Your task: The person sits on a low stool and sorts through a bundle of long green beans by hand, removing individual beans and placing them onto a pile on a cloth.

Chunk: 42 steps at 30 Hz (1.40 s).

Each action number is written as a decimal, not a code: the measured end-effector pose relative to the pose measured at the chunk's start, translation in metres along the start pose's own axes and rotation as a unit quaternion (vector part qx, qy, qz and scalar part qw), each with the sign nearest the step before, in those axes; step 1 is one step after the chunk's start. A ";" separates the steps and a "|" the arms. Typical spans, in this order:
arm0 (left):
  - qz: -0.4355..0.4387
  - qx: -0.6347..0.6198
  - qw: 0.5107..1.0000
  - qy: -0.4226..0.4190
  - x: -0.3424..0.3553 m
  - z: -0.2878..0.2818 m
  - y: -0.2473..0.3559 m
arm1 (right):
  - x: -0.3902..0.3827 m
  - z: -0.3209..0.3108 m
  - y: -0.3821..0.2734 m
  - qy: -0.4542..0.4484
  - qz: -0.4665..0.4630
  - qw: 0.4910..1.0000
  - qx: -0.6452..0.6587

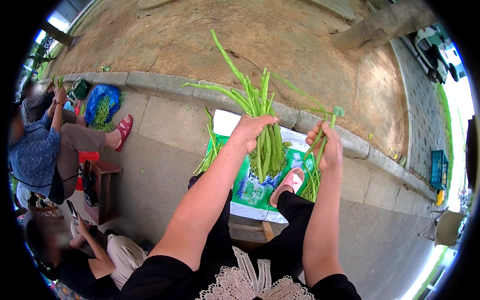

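To do this sorting well, I judge the left hand [252, 131] should keep its fist tight low on the bundle of long green stems [257, 107] so the tips fan toward 12 o'clock. At 3 o'clock of it, the right hand [325, 147] pinches 2 or 3 thin stems [320, 131]. Both forearms are raised over the green printed sheet [250, 190].

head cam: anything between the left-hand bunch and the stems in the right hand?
No object. In the head view the bunch of green stems in the left hand and the few stems in the right hand are separated by an open gap, with the green-and-white sheet below.
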<state>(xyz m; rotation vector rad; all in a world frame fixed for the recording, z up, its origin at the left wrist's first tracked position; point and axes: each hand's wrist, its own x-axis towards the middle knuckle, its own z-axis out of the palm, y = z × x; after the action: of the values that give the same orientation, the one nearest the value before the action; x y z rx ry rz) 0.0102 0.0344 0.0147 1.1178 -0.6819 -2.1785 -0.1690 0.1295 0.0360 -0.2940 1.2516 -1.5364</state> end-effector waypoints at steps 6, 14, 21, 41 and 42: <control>-0.005 0.005 1.000 -0.014 0.001 0.002 -0.004 | -0.009 0.018 0.012 -0.077 0.075 0.993 -0.049; -0.003 0.008 0.998 -0.066 -0.002 0.009 -0.010 | -0.005 0.025 0.023 -0.084 0.100 0.950 -0.283; -0.014 -0.026 0.999 -0.014 0.000 0.004 0.000 | -0.003 0.005 0.001 -0.004 0.019 1.000 -0.020; -0.018 -0.001 0.996 -0.087 0.001 0.004 -0.006 | -0.014 0.030 0.010 -0.079 0.071 0.973 -0.207; -0.019 -0.004 0.997 -0.080 0.001 0.004 -0.006 | -0.012 0.026 0.011 -0.074 0.072 0.976 -0.194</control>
<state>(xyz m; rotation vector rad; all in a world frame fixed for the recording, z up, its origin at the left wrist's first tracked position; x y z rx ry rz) 0.0041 0.0388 0.0121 0.9659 -0.7252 -2.3193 -0.1391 0.1266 0.0431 -0.5482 1.4150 -1.1200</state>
